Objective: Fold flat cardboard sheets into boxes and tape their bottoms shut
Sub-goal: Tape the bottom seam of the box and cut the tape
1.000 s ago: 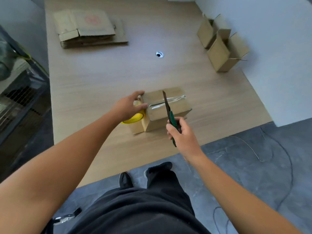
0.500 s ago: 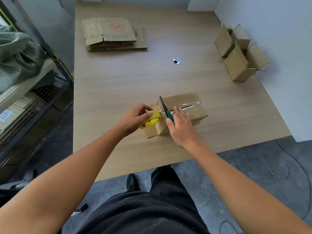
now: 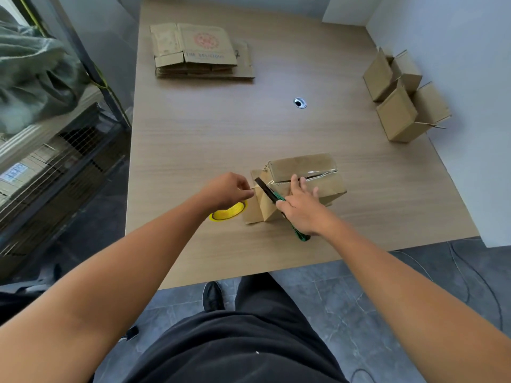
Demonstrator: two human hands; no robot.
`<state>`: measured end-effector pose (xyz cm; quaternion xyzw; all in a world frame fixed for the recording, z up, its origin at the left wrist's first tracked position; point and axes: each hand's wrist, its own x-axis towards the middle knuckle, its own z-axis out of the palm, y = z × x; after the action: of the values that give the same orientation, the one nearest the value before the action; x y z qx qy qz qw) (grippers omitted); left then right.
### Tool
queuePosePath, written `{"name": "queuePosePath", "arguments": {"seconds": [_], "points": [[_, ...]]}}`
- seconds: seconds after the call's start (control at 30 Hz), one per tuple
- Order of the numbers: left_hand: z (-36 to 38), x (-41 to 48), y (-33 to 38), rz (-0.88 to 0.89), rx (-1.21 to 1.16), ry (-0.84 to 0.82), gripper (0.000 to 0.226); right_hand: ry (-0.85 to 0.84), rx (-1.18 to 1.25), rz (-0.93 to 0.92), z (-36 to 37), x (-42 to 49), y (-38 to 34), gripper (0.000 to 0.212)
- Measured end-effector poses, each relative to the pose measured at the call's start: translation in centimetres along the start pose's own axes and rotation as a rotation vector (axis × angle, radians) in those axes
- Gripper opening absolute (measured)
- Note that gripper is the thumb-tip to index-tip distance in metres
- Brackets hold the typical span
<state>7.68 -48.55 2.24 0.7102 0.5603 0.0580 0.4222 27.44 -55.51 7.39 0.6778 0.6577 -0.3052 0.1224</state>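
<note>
Head view: small brown cardboard box (image 3: pixel 304 175) sits near the front edge of the light wood table (image 3: pixel 193 139), bottom side up, w/ clear tape along the centre seam. Its loose flaps splay out low at the left end.

Right hand (image 3: pixel 302 210) has a green-handled utility knife (image 3: pixel 272 193) clamped btw thumb and palm, blade pointing up-left across the box's left end. Its fingers (image 3: pixel 295 181) stretch straight and press on the taped face.

Left hand (image 3: pixel 226 189) hovers just beside the box's left end, fingers curled in, thumb and forefinger meeting. Prob. pinching the tape strip, but can't tell for sure. Yellow tape roll (image 3: pixel 228 212) shows under that hand, on or just above the table.

Step in hand looks like cutting the tape off at the left end.

Handling: box is light, hollow and thin-walled, so it'll prob. skid on the smooth tabletop and dent if squeezed mid-panel. Best steadied by a flat press on top, or gripped at corners/edges where the board is stiffest. Tape is sticky and floppy, so it needs to be taut for a clean cut.

Far left: stack of flat printed cardboard sheets (image 3: pixel 199 51). Right, by the wall: two folded brown boxes (image 3: pixel 398 106).
</note>
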Motion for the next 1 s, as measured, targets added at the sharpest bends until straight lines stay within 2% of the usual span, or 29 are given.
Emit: {"name": "queuePosePath", "arguments": {"seconds": [0.13, 0.2, 0.33, 0.4, 0.43, 0.5, 0.57, 0.63, 0.67, 0.73, 0.83, 0.93, 1.0], "points": [[0.4, -0.7, 0.0, 0.121, 0.136, 0.061, 0.016, -0.033, -0.164, 0.064, 0.5, 0.8, -0.8, 0.060], [0.2, -1.3, 0.0, 0.199, 0.151, 0.091, 0.015, -0.069, -0.168, 0.107, 0.3, 0.9, -0.9, 0.059], [-2.1, -1.6, -1.1, 0.160, 0.056, 0.180, 0.012, -0.062, 0.096, 0.017, -0.7, 0.1, 0.1, 0.056], [-4.1, -0.2, -1.2, 0.106, -0.108, 0.084, 0.010, 0.052, 0.351, 0.004, -0.8, -0.7, 0.8, 0.052], [-5.0, 0.6, -0.9, 0.093, -0.235, -0.027, 0.007, 0.143, 0.500, 0.049, -0.7, -1.0, 0.8, 0.044], [-6.2, 2.5, -0.1, 0.122, -0.356, -0.219, 0.016, 0.332, 0.685, 0.119, 0.3, -1.0, 0.5, 0.044], [-6.4, 4.0, 0.8, 0.168, -0.368, -0.340, 0.022, 0.459, 0.647, 0.127, 2.2, -0.6, 0.3, 0.046], [-5.9, 4.8, 1.5, 0.204, -0.306, -0.416, 0.025, 0.553, 0.502, 0.153, 4.2, 0.0, -0.1, 0.073], [-5.5, 4.9, 1.8, 0.212, -0.270, -0.444, 0.026, 0.622, 0.468, 0.154, 4.9, 0.3, -0.3, 0.077], [-4.5, 4.3, 1.7, 0.214, -0.254, -0.450, 0.025, 0.722, 0.418, 0.120, 5.5, 0.8, -0.5, 0.070], [-3.5, 2.6, 0.8, 0.193, -0.361, -0.392, 0.020, 0.836, 0.318, 0.048, 6.1, 1.4, -0.1, 0.057], [-3.2, 0.2, 0.2, 0.167, -0.462, -0.346, 0.023, 0.823, 0.203, 0.057, 6.5, 1.0, 0.5, 0.054], [-2.8, -1.3, -0.1, 0.168, -0.485, -0.328, 0.026, 0.806, 0.222, 0.065, 6.5, 0.4, 1.1, 0.058]]}}
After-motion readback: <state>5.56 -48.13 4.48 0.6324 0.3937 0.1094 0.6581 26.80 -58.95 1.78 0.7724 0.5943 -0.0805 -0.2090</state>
